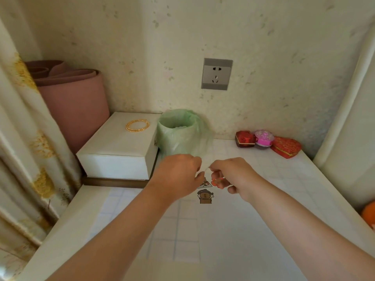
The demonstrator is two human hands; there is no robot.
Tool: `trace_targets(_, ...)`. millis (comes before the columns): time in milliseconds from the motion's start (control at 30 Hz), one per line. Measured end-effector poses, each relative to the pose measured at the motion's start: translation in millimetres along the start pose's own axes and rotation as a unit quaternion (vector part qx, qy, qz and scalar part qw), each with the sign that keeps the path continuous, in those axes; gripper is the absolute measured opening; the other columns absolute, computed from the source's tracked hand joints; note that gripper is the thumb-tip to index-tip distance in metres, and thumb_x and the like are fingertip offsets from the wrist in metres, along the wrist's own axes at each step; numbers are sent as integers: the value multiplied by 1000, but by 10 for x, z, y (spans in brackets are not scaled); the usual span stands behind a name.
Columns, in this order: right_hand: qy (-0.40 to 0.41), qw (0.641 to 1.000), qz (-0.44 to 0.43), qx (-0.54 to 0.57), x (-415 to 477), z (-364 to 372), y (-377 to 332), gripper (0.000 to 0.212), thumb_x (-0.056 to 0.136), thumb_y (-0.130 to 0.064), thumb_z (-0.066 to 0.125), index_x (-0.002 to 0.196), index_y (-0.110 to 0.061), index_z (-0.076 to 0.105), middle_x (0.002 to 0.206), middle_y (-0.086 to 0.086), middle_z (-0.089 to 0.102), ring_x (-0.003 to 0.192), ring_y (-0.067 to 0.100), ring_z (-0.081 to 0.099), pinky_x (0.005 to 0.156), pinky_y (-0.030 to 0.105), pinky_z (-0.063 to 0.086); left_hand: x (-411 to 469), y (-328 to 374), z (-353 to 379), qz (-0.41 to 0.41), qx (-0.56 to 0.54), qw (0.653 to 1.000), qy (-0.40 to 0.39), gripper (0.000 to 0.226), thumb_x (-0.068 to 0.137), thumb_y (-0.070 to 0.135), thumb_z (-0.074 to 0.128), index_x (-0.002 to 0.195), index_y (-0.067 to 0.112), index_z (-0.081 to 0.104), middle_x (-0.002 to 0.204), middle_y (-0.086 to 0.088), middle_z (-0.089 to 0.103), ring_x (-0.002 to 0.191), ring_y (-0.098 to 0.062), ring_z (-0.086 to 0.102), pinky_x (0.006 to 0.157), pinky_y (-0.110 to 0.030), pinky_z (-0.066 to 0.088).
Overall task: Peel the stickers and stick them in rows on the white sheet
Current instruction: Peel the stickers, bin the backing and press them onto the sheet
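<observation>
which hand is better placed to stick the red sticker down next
Right, probably: the right hand pinches the red sticker over the sheet; the left hand holds a pale strip.

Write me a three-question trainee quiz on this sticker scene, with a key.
1. True or false: the green-lined bin stands to the right of the white box.
2. What lies on the white box's lid? A) gold loops B) scissors C) a pen
3. The left hand holds the white backing. Which hand's fingers pinch the red sticker?

Key
1. True.
2. A.
3. The right hand.
</observation>
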State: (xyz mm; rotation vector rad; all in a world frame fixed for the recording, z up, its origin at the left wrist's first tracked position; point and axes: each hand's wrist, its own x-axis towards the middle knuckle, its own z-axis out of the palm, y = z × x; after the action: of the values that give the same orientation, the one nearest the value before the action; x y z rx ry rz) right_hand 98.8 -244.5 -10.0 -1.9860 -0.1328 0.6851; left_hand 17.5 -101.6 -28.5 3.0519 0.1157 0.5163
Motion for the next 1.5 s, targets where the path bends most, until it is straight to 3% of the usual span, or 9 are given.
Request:
trace_targets(133, -20, 998, 24, -57, 59, -72, 79, 12, 82, -20, 57, 81, -10, 65, 67, 4, 66, 48, 18, 51, 47, 22, 27, -56, 33, 64, 25, -16, 1000, -4, 44, 93, 61, 45, 89, 20, 59, 78, 5, 63, 70, -17, 58, 61, -28, 42)
trace_targets(233, -41, 992, -34, -114, 76, -141, 156, 14, 89, -23, 57, 82, -12, 64, 69, 3, 63, 53, 19, 50, 49, 24, 26, -102, 26, 65, -17, -109, 994, -1, 39, 94, 59, 47, 90, 24, 63, 83, 9, 66, 68, -8, 56, 66, -29, 48)
trace_targets(400, -140, 968, -154, -138, 30, -209, 255, 24, 96, -33, 62, 77, -17, 60, 71, -4, 62, 58, 19, 55, 48, 25, 33, -170, -73, 117, -171, -319, 930, -65, 13, 94, 38, 58, 104, 35, 66, 92, 19, 67, 75, -5, 62, 76, -24, 51)
trace_targets(533, -141, 956, -188, -175, -28, -237, 339, 23, 98, -33, 61, 79, -18, 61, 76, -5, 62, 60, 18, 55, 46, 16, 34, -244, -40, 78, -206, -385, 891, -124, 10, 92, 34, 64, 85, 29, 69, 81, 12, 73, 76, -10, 64, 67, -27, 50)
trace_targets(733, -160, 950, -200, -181, -167, -280, 395, 21, 98, -24, 59, 79, -17, 59, 80, -1, 62, 62, 17, 53, 47, 14, 34, -362, 67, 25, -226, -462, 845, -149, 8, 93, 32, 64, 99, 28, 68, 90, 7, 73, 71, -8, 63, 56, -25, 47)
trace_targets(1000, -74, 960, -206, -177, -268, -220, 459, 30, 92, -48, 63, 85, -19, 64, 95, 9, 70, 58, 12, 58, 56, 24, 41, -412, 209, -95, -253, -460, 844, -113, 11, 91, 20, 64, 87, 13, 73, 76, 4, 72, 61, -9, 59, 54, -24, 46)
trace_targets(1200, -60, 983, -173, -30, -378, -309, 406, 21, 95, -34, 63, 101, -16, 71, 102, 7, 73, 59, 13, 60, 50, 25, 37, -412, 237, -295, -294, -507, 810, -22, 7, 90, 21, 69, 87, 16, 73, 78, 4, 75, 56, -7, 58, 48, -21, 45)
trace_targets(1333, -64, 982, -175, 7, -474, -332, 385, 14, 93, -26, 68, 96, -14, 75, 82, -2, 74, 60, 12, 58, 51, 24, 37, -478, 313, -365, -279, -526, 803, -20, 7, 89, 21, 71, 90, 15, 74, 80, 4, 76, 60, -8, 60, 48, -18, 44)
trace_targets(1500, -65, 983, -170, 15, -515, -358, 434, 6, 88, -14, 74, 93, -13, 76, 77, -4, 74, 56, 11, 54, 50, 23, 38, -571, 382, -359, -268, -527, 805, -44, 8, 90, 22, 72, 94, 16, 75, 83, 4, 77, 61, -6, 63, 52, -17, 47)
